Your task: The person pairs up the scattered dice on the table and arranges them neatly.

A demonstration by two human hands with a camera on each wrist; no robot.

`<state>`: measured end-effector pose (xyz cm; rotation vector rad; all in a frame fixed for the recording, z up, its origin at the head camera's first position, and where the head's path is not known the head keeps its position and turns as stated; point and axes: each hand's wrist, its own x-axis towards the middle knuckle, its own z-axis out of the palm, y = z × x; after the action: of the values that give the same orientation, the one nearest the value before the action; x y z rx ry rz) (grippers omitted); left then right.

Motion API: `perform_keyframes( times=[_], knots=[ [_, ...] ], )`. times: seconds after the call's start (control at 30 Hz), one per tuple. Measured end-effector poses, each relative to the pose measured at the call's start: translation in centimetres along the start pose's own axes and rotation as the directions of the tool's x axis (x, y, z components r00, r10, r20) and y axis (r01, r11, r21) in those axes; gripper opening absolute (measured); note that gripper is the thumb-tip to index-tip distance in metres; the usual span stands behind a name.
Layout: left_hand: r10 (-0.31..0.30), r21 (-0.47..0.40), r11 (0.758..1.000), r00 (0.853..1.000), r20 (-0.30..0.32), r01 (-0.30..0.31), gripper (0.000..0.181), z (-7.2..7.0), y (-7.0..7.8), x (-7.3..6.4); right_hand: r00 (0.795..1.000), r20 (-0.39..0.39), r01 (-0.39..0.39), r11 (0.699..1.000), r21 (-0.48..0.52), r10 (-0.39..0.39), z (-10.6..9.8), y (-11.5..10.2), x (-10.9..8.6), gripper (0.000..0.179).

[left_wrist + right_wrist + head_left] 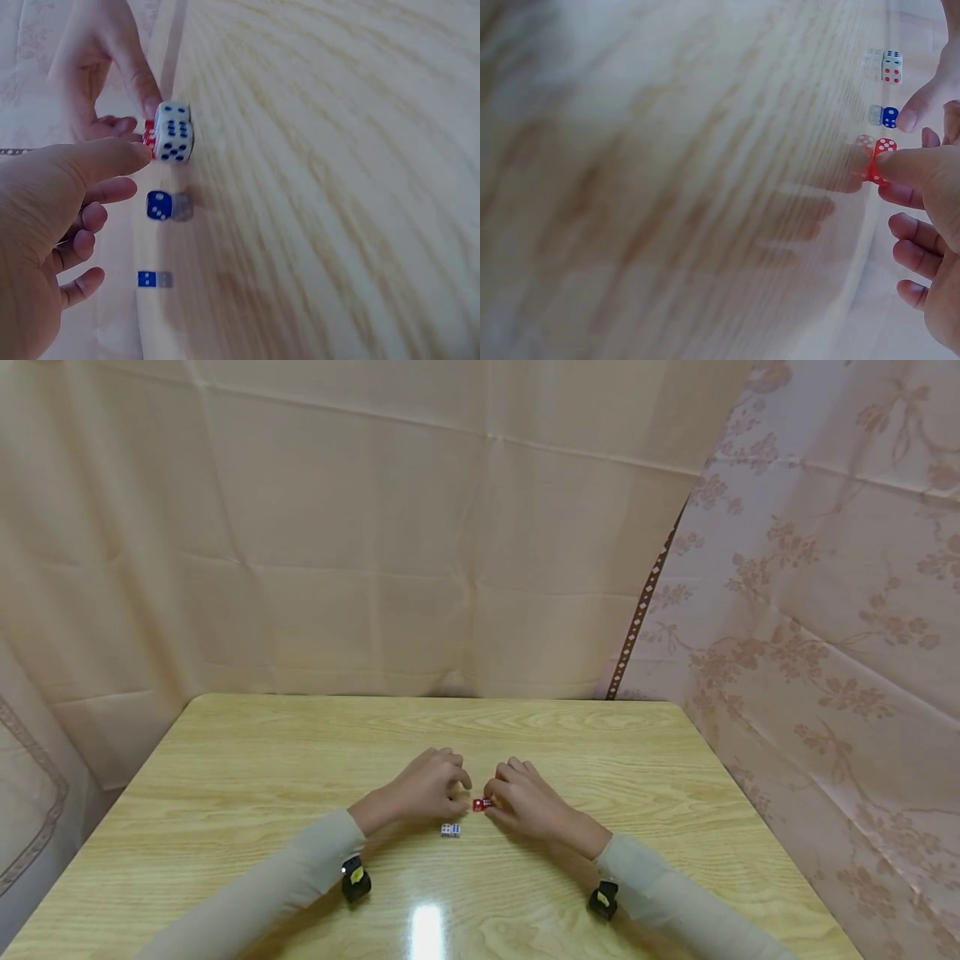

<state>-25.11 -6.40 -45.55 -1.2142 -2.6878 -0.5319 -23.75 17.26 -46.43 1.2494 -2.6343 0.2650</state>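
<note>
Two red dice (478, 805) sit side by side on the table between the hands. The right hand (531, 803) pinches the nearer-to-it red die (876, 174) with thumb and forefinger, the thumb covering part of it. Just left of the red dice is the left hand (429, 787), its thumb and fingers apart with nothing between them. Its thumb tip overlaps the red dice's edge in the left wrist view. Two white dice (450, 830) with blue and red pips stand together closer to the body. A blue die (158, 205) and another blue die (147, 279) are hidden behind the left hand in the head view.
The wood-grain table (315, 735) has rounded far corners. A beige curtain (360, 543) hangs behind its far edge, and a floral curtain (840, 635) runs along the right. Both wrists wear black camera straps.
</note>
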Motion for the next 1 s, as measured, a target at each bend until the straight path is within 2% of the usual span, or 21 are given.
perform_keyframes(
  times=[0.27,0.57,1.0],
  knots=[
    [-0.056,-0.015,0.998,0.998,0.017,0.056,0.025,-0.9,-1.0,-1.2,1.0,0.009,-0.007,1.0,-0.003,0.007,0.0,0.0,0.0,0.013],
    [-0.079,-0.049,0.996,0.996,0.028,0.08,0.021,-1.1,-1.5,-2.1,1.0,0.01,-0.005,1.0,0.012,0.005,-0.2,-0.1,0.1,0.013],
    [-0.048,-0.061,0.997,0.999,0.013,0.048,0.011,-0.8,-1.6,-2.1,1.0,0.003,0.003,1.0,0.009,-0.003,-0.2,-0.1,0.2,0.013]
  ],
)
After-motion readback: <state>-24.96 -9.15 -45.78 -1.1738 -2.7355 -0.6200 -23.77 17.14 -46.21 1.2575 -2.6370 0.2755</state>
